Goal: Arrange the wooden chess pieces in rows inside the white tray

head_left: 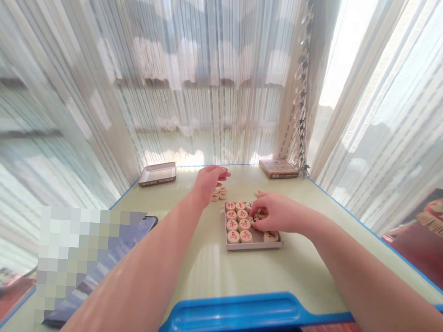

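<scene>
A shallow grey tray (254,246) lies mid-table and holds several round wooden chess pieces (234,224) with red characters. My right hand (275,214) rests over the tray's right half, fingers pinched on a piece (254,218) there. My left hand (208,179) reaches further back, fingers curled above a small pile of loose pieces (219,193) on the table behind the tray; whether it grips one I cannot tell.
The pale green table has a blue rim (234,313) at the near edge. An empty box half (157,174) sits at the back left, a printed box lid (279,168) at the back right. A dark phone (141,228) lies left. Sheer curtains (197,73) surround the table.
</scene>
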`<move>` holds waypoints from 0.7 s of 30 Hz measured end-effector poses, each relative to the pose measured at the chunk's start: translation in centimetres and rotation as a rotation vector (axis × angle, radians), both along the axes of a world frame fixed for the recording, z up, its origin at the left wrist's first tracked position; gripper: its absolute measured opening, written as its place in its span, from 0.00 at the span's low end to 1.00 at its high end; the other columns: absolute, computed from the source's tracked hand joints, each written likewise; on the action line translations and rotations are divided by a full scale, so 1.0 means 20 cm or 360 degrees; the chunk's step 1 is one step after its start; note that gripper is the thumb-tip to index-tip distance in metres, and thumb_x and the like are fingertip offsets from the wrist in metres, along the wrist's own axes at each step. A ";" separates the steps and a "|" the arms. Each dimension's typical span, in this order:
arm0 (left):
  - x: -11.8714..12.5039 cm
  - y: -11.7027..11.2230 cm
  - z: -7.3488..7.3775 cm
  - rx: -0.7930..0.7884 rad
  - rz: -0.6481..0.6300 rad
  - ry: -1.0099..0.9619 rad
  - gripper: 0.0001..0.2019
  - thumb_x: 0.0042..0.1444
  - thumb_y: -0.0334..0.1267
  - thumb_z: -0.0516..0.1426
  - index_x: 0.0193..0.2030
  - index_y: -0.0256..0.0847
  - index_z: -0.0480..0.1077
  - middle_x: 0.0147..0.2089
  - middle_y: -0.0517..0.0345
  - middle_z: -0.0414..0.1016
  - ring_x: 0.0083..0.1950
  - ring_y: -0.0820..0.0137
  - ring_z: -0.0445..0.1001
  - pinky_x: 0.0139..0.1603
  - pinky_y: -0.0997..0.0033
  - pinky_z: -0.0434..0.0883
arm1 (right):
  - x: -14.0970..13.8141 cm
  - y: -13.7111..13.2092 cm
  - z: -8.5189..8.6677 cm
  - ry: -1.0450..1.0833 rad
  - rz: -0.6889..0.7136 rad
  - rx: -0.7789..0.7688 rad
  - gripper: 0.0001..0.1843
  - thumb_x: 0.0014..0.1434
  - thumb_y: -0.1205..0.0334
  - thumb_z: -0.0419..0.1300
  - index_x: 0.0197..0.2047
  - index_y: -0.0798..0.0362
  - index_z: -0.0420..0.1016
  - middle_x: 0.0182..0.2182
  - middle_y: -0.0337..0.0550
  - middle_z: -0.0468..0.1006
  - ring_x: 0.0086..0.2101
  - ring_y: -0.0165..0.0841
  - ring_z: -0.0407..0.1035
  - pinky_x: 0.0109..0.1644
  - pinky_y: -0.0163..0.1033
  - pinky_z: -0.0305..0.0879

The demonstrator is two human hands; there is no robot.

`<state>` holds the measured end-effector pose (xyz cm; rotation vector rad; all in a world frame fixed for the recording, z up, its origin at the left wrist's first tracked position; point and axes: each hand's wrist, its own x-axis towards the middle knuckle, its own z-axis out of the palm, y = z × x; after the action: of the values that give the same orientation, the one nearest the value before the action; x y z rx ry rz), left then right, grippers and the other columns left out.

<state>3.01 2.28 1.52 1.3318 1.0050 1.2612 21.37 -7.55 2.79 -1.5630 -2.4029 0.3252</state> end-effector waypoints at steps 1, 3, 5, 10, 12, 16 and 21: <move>0.00 0.00 0.00 0.0004 -0.0006 -0.0003 0.12 0.42 0.43 0.58 0.32 0.38 0.71 0.36 0.50 0.77 0.38 0.68 0.72 0.36 0.69 0.66 | 0.00 0.00 0.00 -0.0003 -0.0009 0.0000 0.10 0.42 0.60 0.61 0.31 0.47 0.78 0.32 0.42 0.74 0.31 0.35 0.68 0.32 0.35 0.61; 0.00 0.00 0.00 0.0001 -0.0013 -0.0008 0.12 0.42 0.43 0.58 0.32 0.37 0.70 0.36 0.50 0.76 0.38 0.68 0.72 0.36 0.69 0.66 | 0.00 0.00 0.00 -0.0014 -0.0024 -0.0009 0.10 0.42 0.60 0.61 0.31 0.47 0.78 0.33 0.42 0.74 0.33 0.36 0.69 0.32 0.35 0.62; 0.00 0.01 -0.01 -0.0005 -0.0022 -0.0005 0.12 0.42 0.43 0.58 0.32 0.37 0.71 0.36 0.50 0.77 0.38 0.68 0.72 0.36 0.69 0.66 | 0.00 -0.01 0.00 -0.0020 -0.0025 -0.0013 0.11 0.42 0.59 0.61 0.32 0.47 0.77 0.32 0.42 0.74 0.34 0.37 0.69 0.32 0.35 0.62; 0.00 0.01 -0.01 0.0009 -0.0033 0.0009 0.12 0.42 0.43 0.58 0.31 0.38 0.71 0.36 0.50 0.77 0.37 0.68 0.72 0.35 0.69 0.66 | -0.01 -0.01 0.01 -0.0019 -0.0011 -0.0001 0.08 0.42 0.60 0.62 0.29 0.49 0.77 0.30 0.43 0.74 0.35 0.38 0.69 0.34 0.36 0.62; -0.01 0.01 -0.01 0.0014 -0.0033 0.0008 0.12 0.41 0.43 0.58 0.31 0.38 0.71 0.36 0.50 0.77 0.37 0.68 0.72 0.35 0.69 0.66 | -0.01 -0.01 0.01 -0.0026 -0.0018 0.0000 0.08 0.42 0.61 0.61 0.29 0.49 0.77 0.30 0.43 0.74 0.35 0.38 0.69 0.34 0.36 0.62; -0.01 0.00 0.00 0.0006 -0.0041 -0.0002 0.12 0.41 0.43 0.58 0.31 0.38 0.71 0.36 0.50 0.77 0.37 0.68 0.72 0.35 0.69 0.66 | -0.01 0.00 0.00 -0.0026 -0.0027 0.0035 0.07 0.42 0.62 0.61 0.29 0.48 0.77 0.30 0.42 0.75 0.34 0.37 0.69 0.33 0.36 0.61; -0.01 0.00 0.00 -0.0020 -0.0046 -0.0003 0.12 0.41 0.43 0.58 0.31 0.38 0.70 0.36 0.50 0.77 0.37 0.68 0.72 0.35 0.69 0.66 | -0.03 -0.01 0.00 -0.0016 -0.0066 0.0027 0.07 0.42 0.63 0.59 0.28 0.49 0.77 0.30 0.41 0.75 0.29 0.34 0.68 0.30 0.35 0.60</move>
<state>2.89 2.23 1.56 1.3304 0.9876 1.2328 20.86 -7.68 2.77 -1.6085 -2.3710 0.2884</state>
